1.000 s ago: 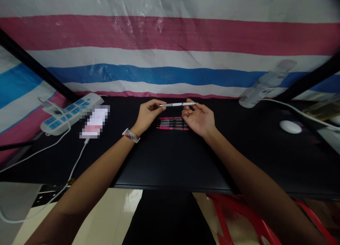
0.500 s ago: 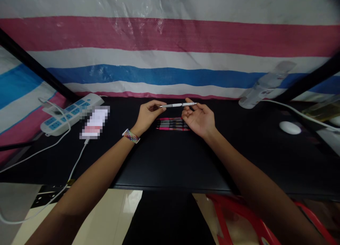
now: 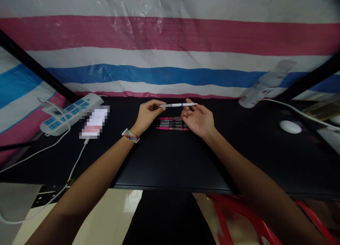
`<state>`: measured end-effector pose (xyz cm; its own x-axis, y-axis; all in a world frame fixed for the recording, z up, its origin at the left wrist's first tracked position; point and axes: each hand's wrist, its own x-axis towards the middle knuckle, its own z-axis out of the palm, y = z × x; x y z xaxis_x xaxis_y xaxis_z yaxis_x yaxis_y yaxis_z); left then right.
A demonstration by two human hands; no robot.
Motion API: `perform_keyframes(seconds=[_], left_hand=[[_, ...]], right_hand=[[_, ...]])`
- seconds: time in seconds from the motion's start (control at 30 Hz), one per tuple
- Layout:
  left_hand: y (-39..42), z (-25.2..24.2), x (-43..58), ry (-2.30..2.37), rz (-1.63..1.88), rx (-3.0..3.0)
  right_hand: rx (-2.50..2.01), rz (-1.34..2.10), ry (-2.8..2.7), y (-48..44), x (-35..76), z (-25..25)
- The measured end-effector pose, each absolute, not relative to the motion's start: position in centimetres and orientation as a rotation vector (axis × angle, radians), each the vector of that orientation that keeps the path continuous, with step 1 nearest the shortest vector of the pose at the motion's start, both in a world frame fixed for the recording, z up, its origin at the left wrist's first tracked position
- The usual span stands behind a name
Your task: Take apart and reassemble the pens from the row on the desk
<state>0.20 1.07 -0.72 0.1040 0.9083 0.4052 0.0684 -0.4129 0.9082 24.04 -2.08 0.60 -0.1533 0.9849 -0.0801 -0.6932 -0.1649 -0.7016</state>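
Observation:
A white pen (image 3: 177, 104) lies level above the black desk (image 3: 170, 160), held at both ends. My left hand (image 3: 147, 115) pinches its tip end, fingers curled; a colourful band sits on that wrist. My right hand (image 3: 198, 118) grips the other end between thumb and fingers. Below the pen, between my hands, several pink and dark pens (image 3: 172, 124) lie side by side on the desk.
A white power strip (image 3: 69, 112) with cables and a blurred-out flat object (image 3: 95, 121) lie at the left. A clear bottle (image 3: 267, 84) leans at the back right, with a white mouse (image 3: 290, 126) nearby. A red chair (image 3: 239, 216) stands below the desk's front edge.

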Motion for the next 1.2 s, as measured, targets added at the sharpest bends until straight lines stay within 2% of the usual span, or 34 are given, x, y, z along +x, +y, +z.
perform_keyframes(seconds=[1.2], left_hand=[[1.03, -0.55, 0.2, 1.005, 1.395, 1.609]], right_hand=[[-0.643, 1.657, -0.608, -1.98, 24.01, 0.88]])
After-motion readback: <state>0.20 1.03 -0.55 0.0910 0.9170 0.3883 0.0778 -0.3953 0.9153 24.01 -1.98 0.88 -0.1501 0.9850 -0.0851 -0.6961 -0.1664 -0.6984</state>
